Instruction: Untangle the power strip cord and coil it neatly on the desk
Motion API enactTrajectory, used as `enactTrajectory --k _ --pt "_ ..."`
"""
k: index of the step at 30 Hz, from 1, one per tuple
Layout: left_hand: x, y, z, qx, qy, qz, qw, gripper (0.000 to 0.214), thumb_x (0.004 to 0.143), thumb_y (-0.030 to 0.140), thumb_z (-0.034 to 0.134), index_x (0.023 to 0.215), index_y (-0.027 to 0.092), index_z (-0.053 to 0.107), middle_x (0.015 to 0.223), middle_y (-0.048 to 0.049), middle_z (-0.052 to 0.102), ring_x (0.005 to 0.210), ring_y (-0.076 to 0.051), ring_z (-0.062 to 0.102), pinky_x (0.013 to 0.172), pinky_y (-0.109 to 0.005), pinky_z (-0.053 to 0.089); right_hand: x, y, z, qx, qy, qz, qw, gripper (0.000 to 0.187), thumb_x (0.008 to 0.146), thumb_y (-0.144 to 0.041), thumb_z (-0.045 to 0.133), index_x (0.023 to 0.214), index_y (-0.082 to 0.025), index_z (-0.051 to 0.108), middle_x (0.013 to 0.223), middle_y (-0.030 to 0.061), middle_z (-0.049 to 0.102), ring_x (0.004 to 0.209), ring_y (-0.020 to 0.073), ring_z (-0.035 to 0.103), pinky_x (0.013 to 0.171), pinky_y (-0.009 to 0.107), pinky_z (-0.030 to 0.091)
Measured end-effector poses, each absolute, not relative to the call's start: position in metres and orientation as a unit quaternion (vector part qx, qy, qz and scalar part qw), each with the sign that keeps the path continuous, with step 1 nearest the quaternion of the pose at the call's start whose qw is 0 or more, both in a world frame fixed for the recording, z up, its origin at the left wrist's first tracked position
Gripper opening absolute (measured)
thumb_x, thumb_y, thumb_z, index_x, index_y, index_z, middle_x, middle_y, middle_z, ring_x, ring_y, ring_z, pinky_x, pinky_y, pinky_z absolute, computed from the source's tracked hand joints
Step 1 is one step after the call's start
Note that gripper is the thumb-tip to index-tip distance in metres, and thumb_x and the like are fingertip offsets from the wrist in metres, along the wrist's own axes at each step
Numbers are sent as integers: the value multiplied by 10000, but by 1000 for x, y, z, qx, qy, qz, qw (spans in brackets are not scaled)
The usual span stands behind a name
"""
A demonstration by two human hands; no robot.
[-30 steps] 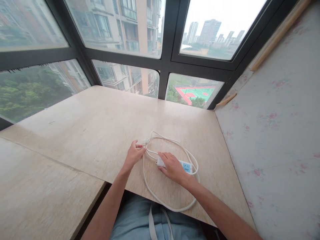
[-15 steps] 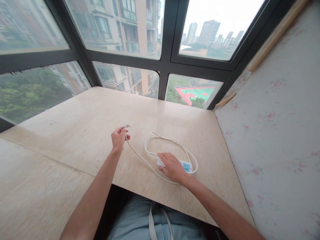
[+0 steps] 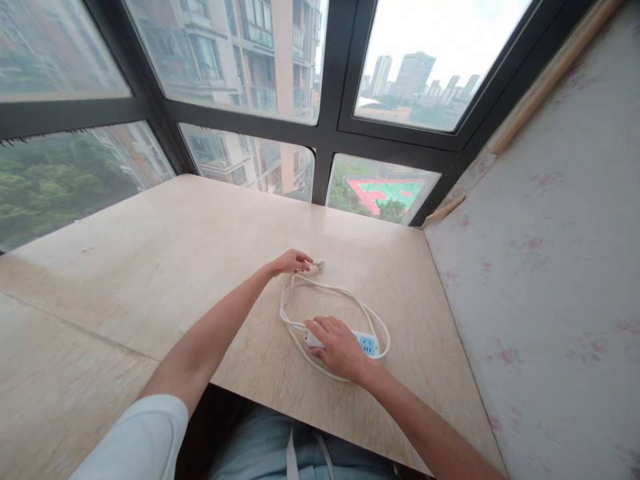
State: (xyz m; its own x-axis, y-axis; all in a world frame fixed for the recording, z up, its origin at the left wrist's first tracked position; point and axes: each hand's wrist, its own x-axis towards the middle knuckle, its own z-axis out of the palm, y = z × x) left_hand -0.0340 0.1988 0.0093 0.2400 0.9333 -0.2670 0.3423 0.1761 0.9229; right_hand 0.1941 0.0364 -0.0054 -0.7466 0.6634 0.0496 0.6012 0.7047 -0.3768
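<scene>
A white power strip [image 3: 367, 345] with a blue socket face lies on the beige marble-patterned tabletop [image 3: 200, 267]. My right hand [image 3: 338, 344] lies flat on its left end and presses it down. The strip's white cord [image 3: 330, 293] loops around the strip on the table. My left hand [image 3: 291, 262] reaches across above the loop and pinches the cord's end just behind the plug [image 3: 319, 265], which sticks out to the right of my fingers.
Dark-framed windows [image 3: 330, 133] close off the table's far side. A floral-patterned wall [image 3: 550, 267] runs along the right edge. A second tabletop slab [image 3: 60, 387] adjoins at the lower left. My lap is below the front edge.
My left hand, holding the plug end, has swung from the left side over to the far side of the coil, drawing the cord into a tighter loop. My right hand stays on the strip.
</scene>
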Motion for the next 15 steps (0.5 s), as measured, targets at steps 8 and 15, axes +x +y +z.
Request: enactTrajectory --k 8,15 --pt "32 218 3 680 461 147 551 271 656 136 642 903 95 745 735 -65 711 614 -116 589 599 -205 438 197 36 -6 -330 -925 160 103 565 816 -236 665 1346 -204 471 1296 118 538 1143 260 498 957 412 419" --pt "62 201 7 755 460 138 447 119 660 118 659 718 152 758 695 -18 709 682 -147 618 672 -210 437 194 35 -9 -319 -930 145 115 536 862 -285 611 1366 -192 454 1302 134 532 1171 277 491 984 437 413"
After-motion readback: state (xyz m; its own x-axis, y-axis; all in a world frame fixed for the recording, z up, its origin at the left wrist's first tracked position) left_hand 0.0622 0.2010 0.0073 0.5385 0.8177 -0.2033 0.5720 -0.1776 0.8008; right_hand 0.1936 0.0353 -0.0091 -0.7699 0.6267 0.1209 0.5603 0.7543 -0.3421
